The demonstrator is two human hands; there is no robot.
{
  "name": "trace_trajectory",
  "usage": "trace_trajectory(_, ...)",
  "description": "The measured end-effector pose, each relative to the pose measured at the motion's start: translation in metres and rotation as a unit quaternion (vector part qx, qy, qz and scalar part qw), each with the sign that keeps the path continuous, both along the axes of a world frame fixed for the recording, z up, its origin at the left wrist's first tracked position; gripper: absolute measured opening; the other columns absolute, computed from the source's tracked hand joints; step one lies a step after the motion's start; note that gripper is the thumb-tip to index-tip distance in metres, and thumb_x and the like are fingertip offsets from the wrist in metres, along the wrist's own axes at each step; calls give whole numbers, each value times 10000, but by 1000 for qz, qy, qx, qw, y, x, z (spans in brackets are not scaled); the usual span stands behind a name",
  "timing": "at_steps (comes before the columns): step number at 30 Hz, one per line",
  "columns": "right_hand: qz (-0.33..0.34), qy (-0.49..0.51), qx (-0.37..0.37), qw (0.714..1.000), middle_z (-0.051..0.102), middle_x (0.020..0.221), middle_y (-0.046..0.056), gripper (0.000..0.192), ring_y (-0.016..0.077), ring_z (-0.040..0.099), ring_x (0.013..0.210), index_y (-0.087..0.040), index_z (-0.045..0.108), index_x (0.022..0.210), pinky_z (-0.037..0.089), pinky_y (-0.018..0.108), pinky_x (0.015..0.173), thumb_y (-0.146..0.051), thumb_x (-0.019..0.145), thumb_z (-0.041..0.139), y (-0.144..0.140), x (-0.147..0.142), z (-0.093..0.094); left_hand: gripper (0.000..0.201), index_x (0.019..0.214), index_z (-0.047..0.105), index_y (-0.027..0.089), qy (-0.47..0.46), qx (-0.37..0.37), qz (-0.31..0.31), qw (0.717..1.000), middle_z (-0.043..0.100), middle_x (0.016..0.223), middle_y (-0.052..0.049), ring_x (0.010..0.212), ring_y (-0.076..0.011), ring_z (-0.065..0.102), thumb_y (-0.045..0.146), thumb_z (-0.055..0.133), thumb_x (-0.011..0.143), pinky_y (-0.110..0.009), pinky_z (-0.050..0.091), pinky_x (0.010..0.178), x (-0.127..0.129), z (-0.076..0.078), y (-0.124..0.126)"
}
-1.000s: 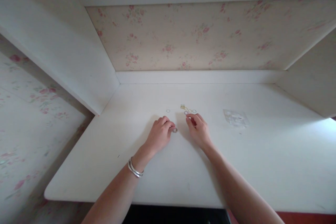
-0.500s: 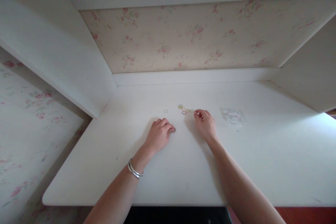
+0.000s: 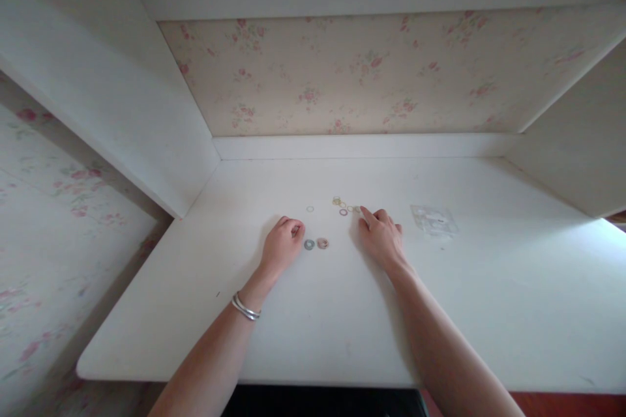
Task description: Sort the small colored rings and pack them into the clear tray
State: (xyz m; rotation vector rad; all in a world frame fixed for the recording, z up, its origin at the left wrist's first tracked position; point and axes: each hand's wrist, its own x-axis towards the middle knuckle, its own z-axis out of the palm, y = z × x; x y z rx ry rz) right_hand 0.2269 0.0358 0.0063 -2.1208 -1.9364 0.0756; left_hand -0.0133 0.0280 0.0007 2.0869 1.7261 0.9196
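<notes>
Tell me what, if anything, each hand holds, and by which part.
The right hand seems to hold nothing, its forefinger at a pale ring. Whether the left hand pinches anything cannot be told.

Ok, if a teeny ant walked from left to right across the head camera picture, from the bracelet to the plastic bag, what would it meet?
Silver bracelet, left hand, grey ring, pinkish ring, purplish ring, right hand, clear plastic bag.

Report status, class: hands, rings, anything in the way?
Left hand beside grey ring, grip unclear. Right hand at pale ring, contact unclear. Plastic bag off right, clear of both hands.
</notes>
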Motion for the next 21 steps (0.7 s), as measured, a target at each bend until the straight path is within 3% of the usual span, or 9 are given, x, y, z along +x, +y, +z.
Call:
trace_trajectory(6, 32, -28, 4, 999, 536, 1014, 63, 389, 203, 514, 906, -363, 444, 1304, 288, 356, 777, -317, 935, 330, 0, -5, 2, 153, 811, 639, 204, 15, -7, 3, 1000, 602, 831, -13, 752, -123, 579, 227, 492, 845, -237, 443, 733, 3, -1, -1)
trace_trajectory(10, 47, -39, 5, 998, 527, 1003, 57, 354, 197, 505, 889, -387, 502, 1246, 281, 356, 776, -327, 930, 355, 4, -8, 2, 154, 828, 641, 204, 12, -13, 1, 1000, 601, 845, -11, 748, -114, 578, 228, 490, 848, -228, 443, 735, 3, -2, -1)
trace_trajectory(16, 46, 15, 27, 998, 524, 1019, 67, 294, 196, 491, 926, -308, 639, 1057, 290, 331, 773, -360, 912, 388, 5, -5, -3, 158, 823, 641, 203, 18, -18, 4, 1000, 596, 836, -12, 749, -116, 573, 237, 489, 850, -229, 441, 736, 3, -1, -2)
trace_trajectory(21, 54, 25, 32, 998, 526, 1014, 74, 286, 199, 485, 925, -263, 662, 972, 299, 330, 762, -322, 906, 390, 1, -6, -2, 166, 822, 643, 210, 18, -25, -3, 1000, 597, 838, -11, 743, -118, 582, 234, 481, 855, -234, 449, 728, 4, 2, -3)
